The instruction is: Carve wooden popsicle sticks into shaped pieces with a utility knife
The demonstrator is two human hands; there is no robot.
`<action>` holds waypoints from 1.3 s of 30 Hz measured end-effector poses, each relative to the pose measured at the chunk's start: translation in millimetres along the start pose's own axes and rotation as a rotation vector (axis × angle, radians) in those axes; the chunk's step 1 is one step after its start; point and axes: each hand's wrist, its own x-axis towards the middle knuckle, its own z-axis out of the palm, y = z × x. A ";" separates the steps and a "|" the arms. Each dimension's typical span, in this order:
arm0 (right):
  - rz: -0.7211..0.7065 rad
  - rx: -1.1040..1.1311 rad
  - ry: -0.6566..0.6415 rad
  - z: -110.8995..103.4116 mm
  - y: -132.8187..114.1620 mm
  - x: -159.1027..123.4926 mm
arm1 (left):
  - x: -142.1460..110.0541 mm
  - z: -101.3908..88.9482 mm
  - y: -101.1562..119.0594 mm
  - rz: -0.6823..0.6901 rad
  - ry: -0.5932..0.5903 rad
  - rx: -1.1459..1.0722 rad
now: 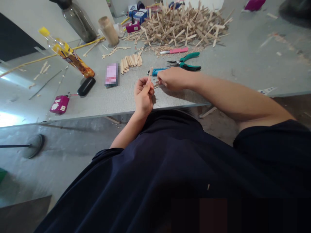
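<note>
Near the table's front edge, my left hand (143,97) pinches a short flat wooden stick (150,73) that points up and away from me. Just to its right, my right hand (170,78) is closed with its fingertips on a thin wooden stick (156,86), which shows in the gap between the hands. Behind the right hand lies a blue utility knife (157,71), partly covered by it. Beyond that are pliers with green handles (189,57) and a pink-handled knife (178,50). A row of short sticks (131,62) lies to the left of the knives.
A large heap of wooden sticks (184,24) spreads across the back. On the left stand or lie a small box (111,74), a black case (86,86), a purple container (59,104), a yellow-capped bottle (68,53), a grey bottle (79,21) and a wooden cylinder (108,30).
</note>
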 end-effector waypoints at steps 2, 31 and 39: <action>0.017 0.077 0.064 -4.1 -2.3 2.6 | 0.5 -1.1 -2.1 0.021 -0.003 0.012; -0.082 0.729 0.124 -12.9 -39.7 -0.9 | -2.3 7.3 -1.8 0.102 -0.003 0.046; -0.055 0.754 0.081 -12.6 -40.7 -3.8 | -1.1 4.3 -4.3 0.113 -0.021 0.039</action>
